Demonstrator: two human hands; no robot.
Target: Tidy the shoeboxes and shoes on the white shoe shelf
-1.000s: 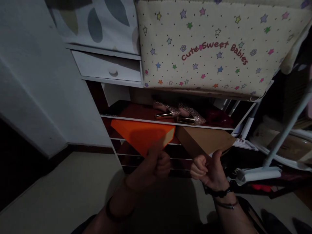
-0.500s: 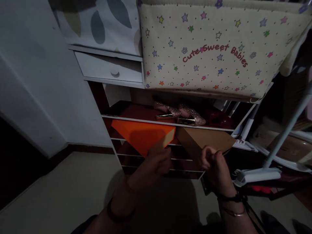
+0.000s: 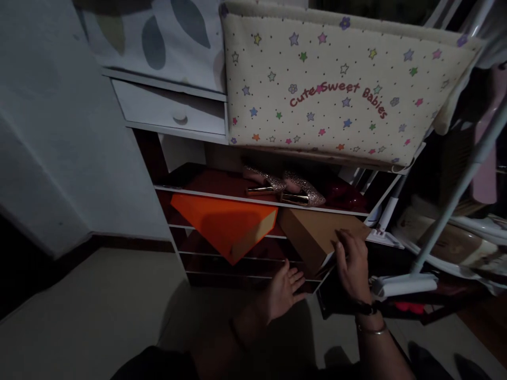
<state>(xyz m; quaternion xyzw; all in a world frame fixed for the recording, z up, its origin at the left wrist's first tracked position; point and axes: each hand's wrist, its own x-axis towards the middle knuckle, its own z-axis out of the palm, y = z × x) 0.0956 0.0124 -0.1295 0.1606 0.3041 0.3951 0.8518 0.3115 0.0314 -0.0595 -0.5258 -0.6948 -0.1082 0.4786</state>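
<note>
In the head view, the left hand (image 3: 283,293) has uncurled and moved clear of the orange box (image 3: 222,221), while the right hand (image 3: 354,266) has reached forward over the brown box (image 3: 315,227). The left is spread wide, holding nothing. The right is half bent at the brown box's near right side; whether it grips, I cannot tell. Both boxes jut from the rack (image 3: 160,188), beneath the shoes (image 3: 303,193).

Two boxes (image 3: 222,221), two glittery shoes (image 3: 315,197), one drawer (image 3: 152,108), one drawer knob (image 3: 180,120)
</note>
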